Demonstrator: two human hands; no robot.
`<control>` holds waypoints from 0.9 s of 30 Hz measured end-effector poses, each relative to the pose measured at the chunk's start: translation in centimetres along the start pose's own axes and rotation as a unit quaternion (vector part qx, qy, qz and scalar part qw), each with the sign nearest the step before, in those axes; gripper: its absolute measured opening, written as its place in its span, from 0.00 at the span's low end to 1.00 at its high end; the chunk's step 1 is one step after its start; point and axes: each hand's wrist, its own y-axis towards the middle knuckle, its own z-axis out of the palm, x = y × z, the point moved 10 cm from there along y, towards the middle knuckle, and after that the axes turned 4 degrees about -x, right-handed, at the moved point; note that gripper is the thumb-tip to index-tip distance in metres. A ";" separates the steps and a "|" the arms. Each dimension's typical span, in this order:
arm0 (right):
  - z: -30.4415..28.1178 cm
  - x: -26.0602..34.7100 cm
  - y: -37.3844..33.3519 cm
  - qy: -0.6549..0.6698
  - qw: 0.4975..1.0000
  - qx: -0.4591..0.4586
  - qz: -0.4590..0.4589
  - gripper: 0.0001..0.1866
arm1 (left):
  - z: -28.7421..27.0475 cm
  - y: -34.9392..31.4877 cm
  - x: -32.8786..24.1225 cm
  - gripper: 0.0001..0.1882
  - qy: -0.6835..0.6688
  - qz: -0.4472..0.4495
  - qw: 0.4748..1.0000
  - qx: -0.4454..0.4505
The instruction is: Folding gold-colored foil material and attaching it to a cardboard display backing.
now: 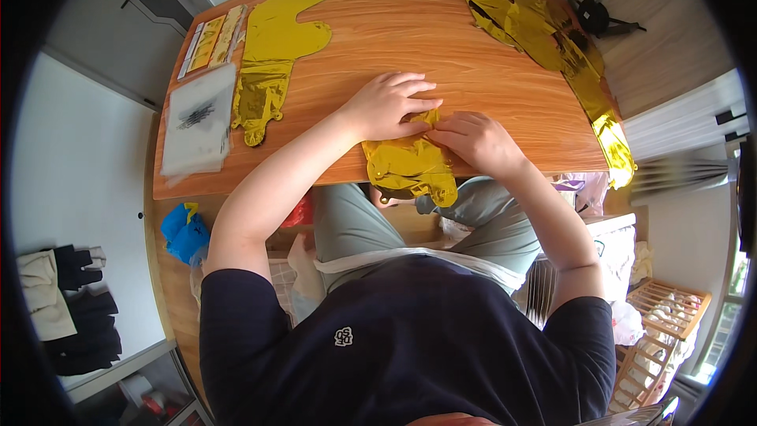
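Home rm: wooden table (489,87), clothes pile (71,308) on floor, wooden drying rack (670,323) by window
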 end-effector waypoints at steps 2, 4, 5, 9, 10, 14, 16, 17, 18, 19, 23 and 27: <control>0.0 0.5 -0.1 -0.038 0.999 -0.004 -0.028 0.20 | 0.1 0.0 0.0 0.27 -0.001 -0.001 1.000 0.010; -0.3 0.9 0.0 -0.041 0.998 -0.005 -0.050 0.19 | 0.0 0.0 0.0 0.27 0.000 -0.004 1.000 0.011; -0.4 1.3 0.0 -0.046 0.996 -0.008 -0.070 0.19 | 0.1 0.0 -0.1 0.27 0.002 -0.002 1.000 0.014; -0.1 0.9 -0.2 -0.014 0.997 -0.006 -0.081 0.18 | 0.0 -0.2 0.0 0.28 0.006 -0.007 1.000 0.016; 0.0 0.4 -0.2 0.014 0.998 -0.009 -0.063 0.16 | 0.0 -0.1 0.0 0.28 0.005 -0.004 1.000 0.015; 0.3 -0.9 -0.4 0.069 0.997 -0.031 -0.014 0.12 | 0.1 0.0 -0.3 0.28 0.004 -0.004 0.999 0.053; 0.3 -0.9 -0.2 0.070 0.997 -0.025 -0.010 0.11 | -0.2 0.0 -0.4 0.29 0.020 0.008 0.997 0.068; 0.2 -0.9 -0.1 0.071 0.997 -0.020 -0.005 0.11 | 0.0 -0.1 -0.6 0.30 0.035 0.021 0.996 0.084; 0.2 -0.9 0.0 0.071 0.997 -0.019 -0.005 0.11 | 0.0 -0.2 -0.7 0.30 0.035 0.020 0.996 0.084; 0.3 -1.0 0.1 0.071 0.997 -0.009 0.001 0.10 | -0.1 -0.4 -0.9 0.31 0.049 0.010 0.996 0.075; 0.4 -1.0 0.2 0.068 0.998 0.004 0.010 0.10 | 0.4 -1.8 -2.1 0.34 0.026 -0.033 0.996 0.079; -0.1 -0.8 0.7 0.078 0.997 -0.004 -0.008 0.09 | 1.1 -3.6 -2.9 0.34 -0.019 -0.044 0.989 0.141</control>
